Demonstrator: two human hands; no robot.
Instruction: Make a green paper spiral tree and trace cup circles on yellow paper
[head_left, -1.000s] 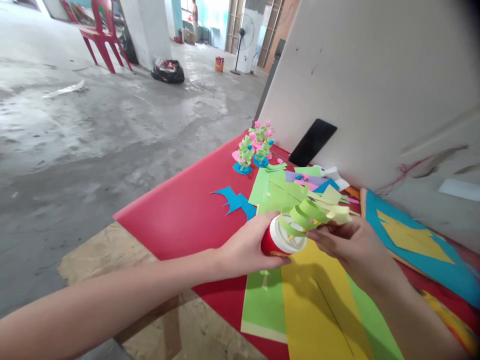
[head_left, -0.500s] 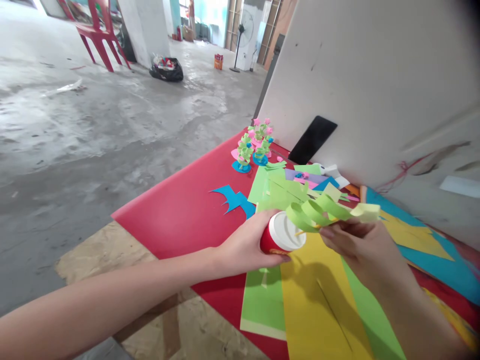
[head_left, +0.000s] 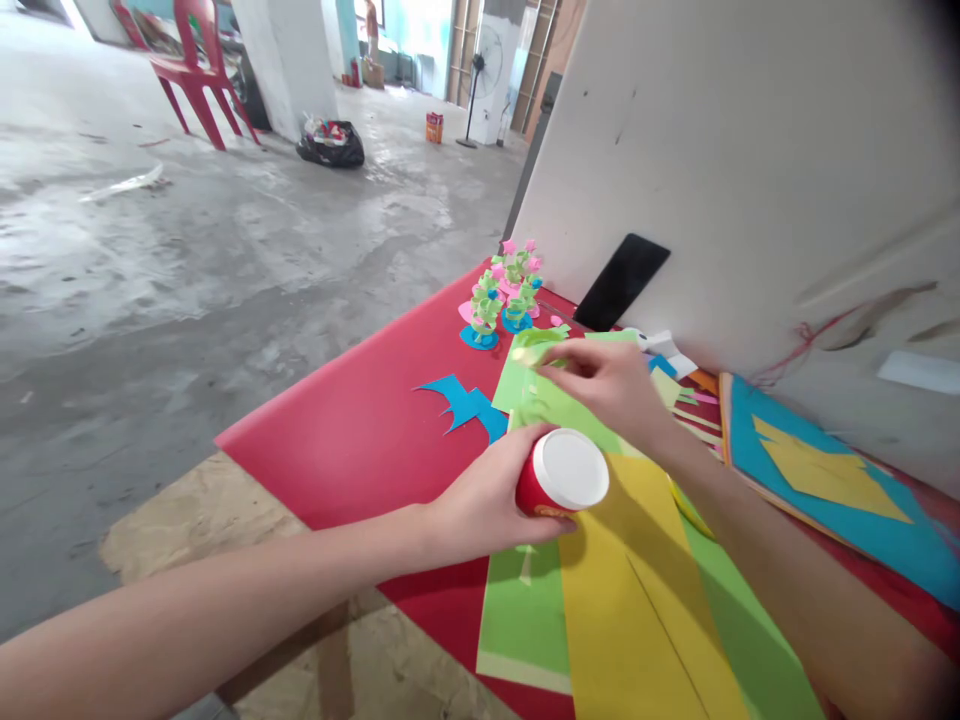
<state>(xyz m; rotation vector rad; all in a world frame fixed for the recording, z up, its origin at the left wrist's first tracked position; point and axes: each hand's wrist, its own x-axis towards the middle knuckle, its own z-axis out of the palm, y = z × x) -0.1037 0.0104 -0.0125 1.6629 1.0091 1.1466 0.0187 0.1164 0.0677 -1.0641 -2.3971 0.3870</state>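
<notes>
In the head view my left hand [head_left: 499,485] is wrapped round a small red container [head_left: 536,490] with a white lid [head_left: 574,470], tilted above the coloured paper. My right hand [head_left: 600,380] reaches across beyond it, fingers pinched on the pale end of a curled green paper strip [head_left: 541,337]. The strip is blurred and partly merges with the green paper [head_left: 517,375] under it. Just past these fingertips stand small paper plants [head_left: 486,305] with green curls, pink and blue blossoms and blue bases.
Blue cut paper [head_left: 469,403] lies on the red table covering [head_left: 360,400]. Yellow sheets [head_left: 637,600] and green sheets [head_left: 525,620] overlap in front of me. A black phone [head_left: 622,282] leans on the pale wall behind. Yellow scraps lie on a blue sheet [head_left: 757,400] at right.
My right hand has moved forward and left with the curled green strip, from beside the container's lid to near the paper plants. My left hand stays round the red container.
</notes>
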